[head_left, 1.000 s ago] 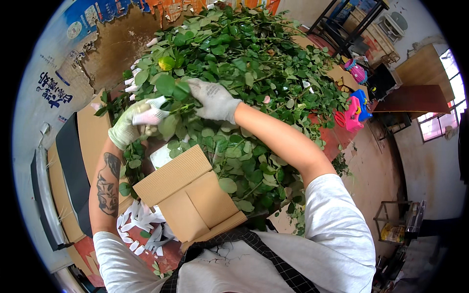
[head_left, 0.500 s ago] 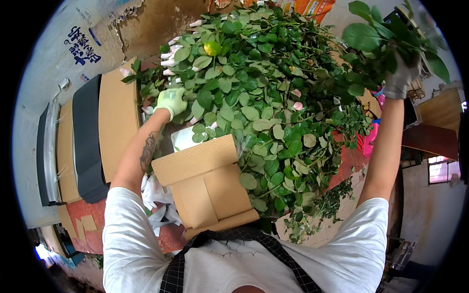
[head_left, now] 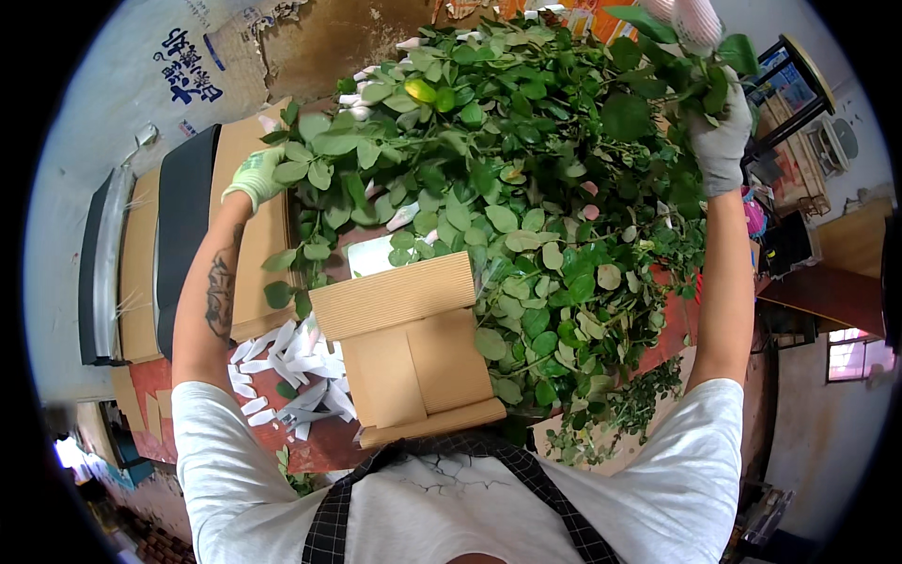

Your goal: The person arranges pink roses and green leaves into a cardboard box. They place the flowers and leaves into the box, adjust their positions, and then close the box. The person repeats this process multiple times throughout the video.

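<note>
My left hand (head_left: 256, 179), in a pale green glove, is closed at the left edge of the leafy pile, on what looks like a leafy rose stem (head_left: 324, 155); its fingertips are partly hidden by leaves. Raised at the upper right, my right hand (head_left: 723, 132) wears a greyish-white glove and grips roses whose heads are sheathed in pinkish-white net sleeves (head_left: 697, 25). Between both hands spreads a big heap of rose stems (head_left: 526, 169) with green leaves. More white-sleeved heads (head_left: 402, 216) poke out along its left side.
A folded corrugated cardboard wrapper (head_left: 404, 348) lies close to my chest. White strips and sleeves (head_left: 291, 362) are scattered on the red tabletop (head_left: 324, 451). Cardboard and black sheets (head_left: 188, 235) lean at the left. A black-framed stool (head_left: 794, 85) stands at the far right.
My left hand has moved left and slightly up, and leafy stems now stretch out beside it. My right hand has shifted left, bringing the net-sleeved heads into view. The white strips are more exposed.
</note>
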`<state>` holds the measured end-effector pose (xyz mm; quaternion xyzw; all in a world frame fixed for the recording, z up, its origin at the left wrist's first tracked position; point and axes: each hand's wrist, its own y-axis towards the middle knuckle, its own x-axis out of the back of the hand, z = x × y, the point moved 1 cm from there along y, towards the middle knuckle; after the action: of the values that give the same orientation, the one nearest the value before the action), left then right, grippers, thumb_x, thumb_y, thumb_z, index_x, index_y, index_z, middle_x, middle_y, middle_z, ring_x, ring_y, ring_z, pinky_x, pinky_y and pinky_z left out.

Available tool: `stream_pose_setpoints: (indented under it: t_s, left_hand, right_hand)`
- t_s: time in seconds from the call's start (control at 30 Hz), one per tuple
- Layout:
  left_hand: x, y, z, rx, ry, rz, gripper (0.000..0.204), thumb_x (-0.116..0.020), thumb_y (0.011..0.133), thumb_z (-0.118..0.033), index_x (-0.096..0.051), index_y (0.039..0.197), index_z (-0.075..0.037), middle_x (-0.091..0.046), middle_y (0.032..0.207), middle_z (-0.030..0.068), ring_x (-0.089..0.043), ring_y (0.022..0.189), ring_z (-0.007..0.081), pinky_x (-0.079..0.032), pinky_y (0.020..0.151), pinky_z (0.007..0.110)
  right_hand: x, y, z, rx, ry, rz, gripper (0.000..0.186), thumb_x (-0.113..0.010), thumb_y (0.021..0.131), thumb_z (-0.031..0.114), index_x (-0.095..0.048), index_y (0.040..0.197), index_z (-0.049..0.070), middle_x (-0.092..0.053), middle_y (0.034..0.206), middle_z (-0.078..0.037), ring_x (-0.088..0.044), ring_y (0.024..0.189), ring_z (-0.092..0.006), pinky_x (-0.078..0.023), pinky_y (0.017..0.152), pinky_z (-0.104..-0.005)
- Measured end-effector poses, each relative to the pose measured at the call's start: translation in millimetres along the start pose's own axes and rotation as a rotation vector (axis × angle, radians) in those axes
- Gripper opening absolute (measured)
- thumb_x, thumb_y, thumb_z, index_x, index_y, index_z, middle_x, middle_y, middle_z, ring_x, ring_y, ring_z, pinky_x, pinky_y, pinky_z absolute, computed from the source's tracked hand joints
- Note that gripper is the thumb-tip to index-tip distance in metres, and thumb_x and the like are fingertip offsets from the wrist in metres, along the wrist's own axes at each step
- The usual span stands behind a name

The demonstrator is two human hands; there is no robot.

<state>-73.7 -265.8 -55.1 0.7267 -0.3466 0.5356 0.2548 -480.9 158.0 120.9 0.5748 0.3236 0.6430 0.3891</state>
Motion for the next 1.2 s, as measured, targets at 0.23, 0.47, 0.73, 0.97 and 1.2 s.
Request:
stream_pose_setpoints:
  t_s: [0.23, 0.47, 0.73, 0.97, 1.2]
  left_hand:
    - [-22.6, -34.4, 9.2, -0.018, -0.686, 0.408, 0.029, -0.067, 0.086, -0.022, -0.063, 0.110, -0.006, -0.068, 0.089, 0.0110, -0.063, 0.074, 0.0228, -0.053, 0.070, 0.034]
    - [1.4, -71.7, -5.1, 0.018, -1.522, 0.715, 0.025, -0.062, 0.094, -0.023, -0.060, 0.105, -0.001, -0.064, 0.077, 0.0082, -0.058, 0.061, 0.0155, -0.050, 0.058, 0.026]
    - [-6.3, -58.7, -25.0, 0.334, -2.021, 0.518, 0.027, -0.058, 0.094, -0.016, -0.061, 0.112, 0.004, -0.069, 0.100, 0.0145, -0.069, 0.077, 0.0209, -0.060, 0.069, 0.037]
    - [-6.5, -53.3, -25.4, 0.109, -1.943, 0.284, 0.035, -0.053, 0.098, -0.027, -0.061, 0.110, 0.005, -0.069, 0.099, 0.0149, -0.069, 0.078, 0.0198, -0.059, 0.073, 0.034]
    - [-80.3, -19.7, -50.8, -0.203, -0.619, 0.409, 0.073, -0.066, 0.087, -0.042, -0.041, 0.144, -0.005, -0.056, 0.136, 0.0165, -0.049, 0.127, 0.0243, -0.036, 0.108, 0.035]
  right_hand:
    - [-23.2, 13.2, 41.2, 0.092, 0.012, 0.136, 0.052, -0.067, 0.070, -0.008, -0.059, 0.121, 0.001, -0.063, 0.113, -0.013, -0.064, 0.103, -0.0252, -0.051, 0.087, -0.0317]
    - [-125.1, 25.4, 149.8, 0.244, 0.306, 0.652, 0.038, -0.069, 0.073, -0.004, -0.063, 0.109, 0.001, -0.062, 0.118, -0.012, -0.060, 0.111, -0.0293, -0.047, 0.098, -0.0360]
    - [-261.4, -20.3, 185.6, 0.161, 0.483, 1.028, 0.072, -0.060, 0.067, -0.002, -0.045, 0.137, 0.004, -0.044, 0.144, -0.018, -0.043, 0.132, -0.0351, -0.037, 0.110, -0.0381]
    - [-256.5, -8.3, 180.6, 0.130, 0.490, 1.008, 0.060, -0.058, 0.067, -0.009, -0.055, 0.127, 0.002, -0.061, 0.120, -0.017, -0.059, 0.113, -0.0300, -0.047, 0.098, -0.0360]
    - [-228.7, 17.3, 152.4, 0.014, 0.607, 0.659, 0.046, -0.068, 0.076, -0.009, -0.062, 0.120, 0.003, -0.068, 0.107, -0.007, -0.065, 0.097, -0.0145, -0.053, 0.085, -0.0298]
